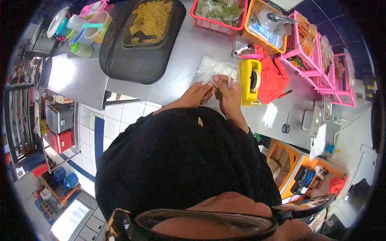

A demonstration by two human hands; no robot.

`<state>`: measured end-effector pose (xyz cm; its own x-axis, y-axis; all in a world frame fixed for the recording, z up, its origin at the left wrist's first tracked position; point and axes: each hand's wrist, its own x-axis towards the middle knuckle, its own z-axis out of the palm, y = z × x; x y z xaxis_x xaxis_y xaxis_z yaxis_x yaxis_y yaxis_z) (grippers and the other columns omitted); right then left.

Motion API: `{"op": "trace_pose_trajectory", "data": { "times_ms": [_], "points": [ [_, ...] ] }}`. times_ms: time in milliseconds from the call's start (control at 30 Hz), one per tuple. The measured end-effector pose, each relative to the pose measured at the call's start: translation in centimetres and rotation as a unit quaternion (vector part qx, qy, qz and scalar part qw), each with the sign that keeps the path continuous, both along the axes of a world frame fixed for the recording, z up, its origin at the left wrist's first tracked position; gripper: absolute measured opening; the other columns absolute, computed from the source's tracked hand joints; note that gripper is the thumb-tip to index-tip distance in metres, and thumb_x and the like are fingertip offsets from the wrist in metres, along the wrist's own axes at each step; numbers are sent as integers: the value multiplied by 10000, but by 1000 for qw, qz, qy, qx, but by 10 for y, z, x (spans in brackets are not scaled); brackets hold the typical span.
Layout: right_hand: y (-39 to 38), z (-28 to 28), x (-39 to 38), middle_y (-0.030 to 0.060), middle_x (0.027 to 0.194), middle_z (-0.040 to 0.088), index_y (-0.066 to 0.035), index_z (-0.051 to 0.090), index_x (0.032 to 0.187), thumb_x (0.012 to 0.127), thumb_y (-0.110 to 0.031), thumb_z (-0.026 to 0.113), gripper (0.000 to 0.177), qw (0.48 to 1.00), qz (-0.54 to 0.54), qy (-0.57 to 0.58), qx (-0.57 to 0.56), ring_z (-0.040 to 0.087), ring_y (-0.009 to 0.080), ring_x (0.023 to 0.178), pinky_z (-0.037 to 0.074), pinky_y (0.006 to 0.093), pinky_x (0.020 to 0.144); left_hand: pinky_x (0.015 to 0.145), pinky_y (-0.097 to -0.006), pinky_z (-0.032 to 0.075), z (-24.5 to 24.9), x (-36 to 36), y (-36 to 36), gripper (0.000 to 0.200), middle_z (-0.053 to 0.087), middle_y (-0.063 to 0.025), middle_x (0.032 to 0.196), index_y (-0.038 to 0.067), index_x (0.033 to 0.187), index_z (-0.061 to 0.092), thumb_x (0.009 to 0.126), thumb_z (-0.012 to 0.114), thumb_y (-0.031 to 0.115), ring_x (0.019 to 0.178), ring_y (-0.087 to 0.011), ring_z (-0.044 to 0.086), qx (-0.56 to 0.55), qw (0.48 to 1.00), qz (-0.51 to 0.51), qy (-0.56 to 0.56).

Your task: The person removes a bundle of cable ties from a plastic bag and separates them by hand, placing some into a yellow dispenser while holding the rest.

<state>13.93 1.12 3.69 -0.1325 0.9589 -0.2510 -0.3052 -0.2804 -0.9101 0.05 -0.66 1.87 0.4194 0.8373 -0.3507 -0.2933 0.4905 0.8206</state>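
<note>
Near the middle of the metal table, my left hand [200,93] and my right hand [227,93] meet at the near edge of a clear plastic bag [209,67] with whitish contents. The fingers of both hands pinch the plastic, thumbs close together. Just right of my right hand stands a yellow tape dispenser [245,82] with a roll in it. Beyond it lies a red cloth [274,80]. A bundle of thin white strips [269,115] and dark-handled scissors [286,127] rest on the table at the right.
A black tray [132,66] bearing a pan of yellow food [152,18] stands at the back left. Tubs [98,30] are beyond it. A red basket [220,27], an orange basket [277,47] and pink racks [311,74] line the back and right.
</note>
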Motion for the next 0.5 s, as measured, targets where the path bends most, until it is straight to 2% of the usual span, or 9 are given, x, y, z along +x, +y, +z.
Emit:
{"op": "trace_pose_trajectory", "data": {
  "times_ms": [300, 400, 500],
  "points": [
    [1, -11, 2, 13, 663, 582, -17, 626, 890, 800, -155, 666, 170, 998, -59, 35, 1, 438, 51, 463, 303, 197, 423, 449, -219, 211, 1, 1, 0, 330, 337, 64, 547, 76, 831, 542, 949, 387, 343, 468, -51, 264, 14, 1000, -17, 8],
    [1, -6, 2, -20, 619, 520, -29, 596, 903, 813, -150, 648, 160, 997, -78, 25, -7, 397, 51, 444, 298, 210, 418, 453, -217, 213, -1, 1, 1, 331, 315, 67, 549, 81, 827, 533, 953, 375, 344, 474, -51, 254, 10, 1000, -24, -14],
    [6, -2, 4, -41, 562, 418, -57, 532, 849, 876, -204, 549, 150, 984, -140, 109, 7, 341, 57, 425, 286, 225, 410, 455, -217, 212, 3, 1, 2, 334, 297, 64, 551, 83, 814, 515, 955, 365, 345, 477, -55, 243, -9, 999, -34, -15]
  ]
}}
